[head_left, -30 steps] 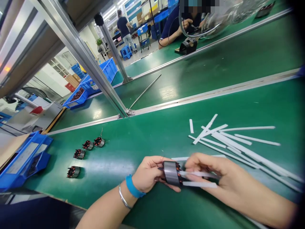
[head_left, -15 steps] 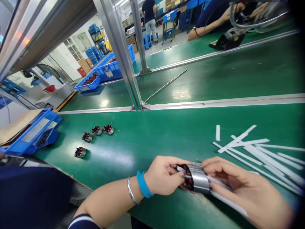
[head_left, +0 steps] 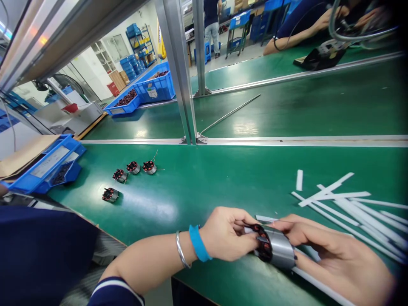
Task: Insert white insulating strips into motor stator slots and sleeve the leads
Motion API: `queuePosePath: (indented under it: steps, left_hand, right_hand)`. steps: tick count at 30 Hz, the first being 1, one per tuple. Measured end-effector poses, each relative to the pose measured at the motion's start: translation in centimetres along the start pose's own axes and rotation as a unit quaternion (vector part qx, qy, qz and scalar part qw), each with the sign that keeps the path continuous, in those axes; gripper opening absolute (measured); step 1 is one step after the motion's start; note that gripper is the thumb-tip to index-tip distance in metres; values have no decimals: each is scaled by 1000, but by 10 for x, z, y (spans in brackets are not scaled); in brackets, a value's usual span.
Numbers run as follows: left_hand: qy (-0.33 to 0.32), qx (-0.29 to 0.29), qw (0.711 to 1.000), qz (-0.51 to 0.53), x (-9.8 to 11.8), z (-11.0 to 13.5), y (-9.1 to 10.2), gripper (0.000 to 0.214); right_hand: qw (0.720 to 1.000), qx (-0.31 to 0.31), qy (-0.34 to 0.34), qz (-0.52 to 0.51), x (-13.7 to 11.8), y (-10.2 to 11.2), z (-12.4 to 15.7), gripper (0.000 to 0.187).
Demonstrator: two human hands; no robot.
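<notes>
Both my hands hold a grey metal stator [head_left: 277, 250] with red-brown copper windings, low over the green bench near its front edge. My left hand [head_left: 229, 233], with a blue band and a silver bangle at the wrist, pinches the winding end with closed fingers. My right hand [head_left: 325, 250] wraps round the grey body from the right. White paper strips [head_left: 306, 274] stick out of the stator under my right palm.
A pile of long white strips [head_left: 347, 204] lies on the green bench [head_left: 204, 187] to the right. Several small stators [head_left: 134, 168] sit at the left. Blue bins [head_left: 44, 163] stand at left and back. An aluminium post [head_left: 181, 85] rises mid-bench. Another person's arm [head_left: 296, 34] rests across the far belt.
The view has swung a little to the left and down. My hands have turned the stator, so its winding end faces more toward my left hand, and they sit slightly lower.
</notes>
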State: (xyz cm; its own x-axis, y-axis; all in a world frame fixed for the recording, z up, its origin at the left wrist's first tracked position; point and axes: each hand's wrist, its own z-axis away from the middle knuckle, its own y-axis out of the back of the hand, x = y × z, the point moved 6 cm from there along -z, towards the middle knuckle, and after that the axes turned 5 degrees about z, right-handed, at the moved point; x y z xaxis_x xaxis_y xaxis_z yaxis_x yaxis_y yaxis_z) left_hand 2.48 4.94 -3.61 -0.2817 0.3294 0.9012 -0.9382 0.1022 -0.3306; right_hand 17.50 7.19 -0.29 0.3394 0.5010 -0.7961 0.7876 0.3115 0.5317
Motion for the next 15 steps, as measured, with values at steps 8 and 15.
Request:
queuePosePath:
  steps: [8, 15]
  left_hand:
    - [62, -55, 996, 11, 6, 1, 0, 24]
    - [62, -77, 995, -1, 11, 6, -1, 30]
  right_hand:
    - [999, 8, -6, -44, -26, 7, -12, 32]
    - [998, -37, -4, -46, -16, 21, -12, 24]
